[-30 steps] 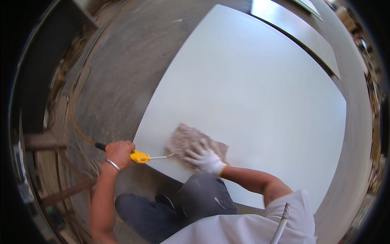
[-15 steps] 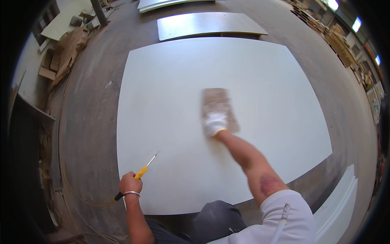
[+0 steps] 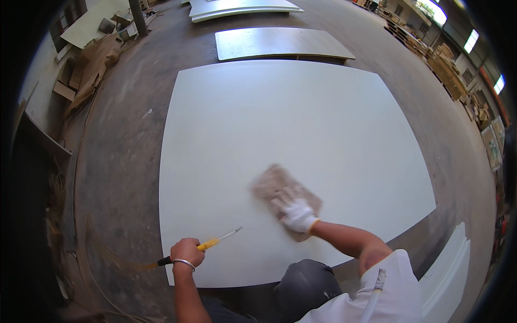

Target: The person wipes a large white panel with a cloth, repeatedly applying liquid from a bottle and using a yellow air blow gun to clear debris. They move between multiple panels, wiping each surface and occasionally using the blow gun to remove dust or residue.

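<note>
One brown cloth lies on the nearer part of the white panel, the gloved right grip spread flat over it, I'd guess to press evenly; the left grip wraps a yellow tool, likely held left to clear the cloth.

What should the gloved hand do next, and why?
Perhaps push the cloth outward across the white panel: the gloved right hand lies spread on the cloth, with uncovered panel beyond, while the left hand holds the yellow tool clear of it.
</note>
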Demonstrator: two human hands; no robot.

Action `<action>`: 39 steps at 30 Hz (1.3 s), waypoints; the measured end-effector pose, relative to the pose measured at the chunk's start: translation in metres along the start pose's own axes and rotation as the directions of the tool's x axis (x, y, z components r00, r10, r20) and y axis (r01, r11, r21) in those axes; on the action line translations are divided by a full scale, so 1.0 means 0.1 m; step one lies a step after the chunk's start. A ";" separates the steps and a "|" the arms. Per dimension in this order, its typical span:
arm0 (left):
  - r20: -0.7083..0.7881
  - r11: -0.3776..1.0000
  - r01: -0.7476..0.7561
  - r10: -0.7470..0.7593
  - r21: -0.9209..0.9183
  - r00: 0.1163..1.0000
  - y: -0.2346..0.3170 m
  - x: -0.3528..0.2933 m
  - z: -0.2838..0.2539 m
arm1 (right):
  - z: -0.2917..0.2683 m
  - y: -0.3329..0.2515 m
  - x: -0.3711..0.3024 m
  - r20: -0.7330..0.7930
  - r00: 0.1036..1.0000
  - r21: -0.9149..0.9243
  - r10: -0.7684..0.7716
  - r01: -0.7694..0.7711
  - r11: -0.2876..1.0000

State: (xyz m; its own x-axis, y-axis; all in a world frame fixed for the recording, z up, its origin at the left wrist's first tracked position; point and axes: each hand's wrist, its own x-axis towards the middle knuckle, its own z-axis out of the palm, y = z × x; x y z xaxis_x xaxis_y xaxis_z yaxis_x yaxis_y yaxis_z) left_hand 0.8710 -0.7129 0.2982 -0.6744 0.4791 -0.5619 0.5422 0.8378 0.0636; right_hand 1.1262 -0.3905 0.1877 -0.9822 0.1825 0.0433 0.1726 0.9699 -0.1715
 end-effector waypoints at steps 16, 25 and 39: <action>-0.185 0.967 -0.205 0.175 -0.155 0.967 1.09 0.43 0.42 | -0.31 1.59 0.18 -0.062 0.519 -0.165 0.852 -0.848 0.504; -0.209 0.978 -0.179 0.154 -0.104 0.966 1.01 0.43 0.45 | -0.04 0.22 0.67 -0.156 0.984 0.163 0.085 -0.059 0.985; -0.217 0.917 -0.364 0.327 -0.163 0.920 1.30 0.35 0.50 | -0.46 3.40 -2.69 -0.234 -0.050 -0.225 0.971 -0.969 -0.104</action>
State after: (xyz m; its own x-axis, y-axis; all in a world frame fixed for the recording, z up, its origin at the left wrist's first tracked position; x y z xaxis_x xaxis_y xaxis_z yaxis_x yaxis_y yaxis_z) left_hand 0.9428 -0.6007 0.2454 -0.5519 0.7714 -0.3169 0.6613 0.6363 0.3972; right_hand 1.4527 -0.1025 0.1633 0.2335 0.9704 0.0619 0.9502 -0.2412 0.1971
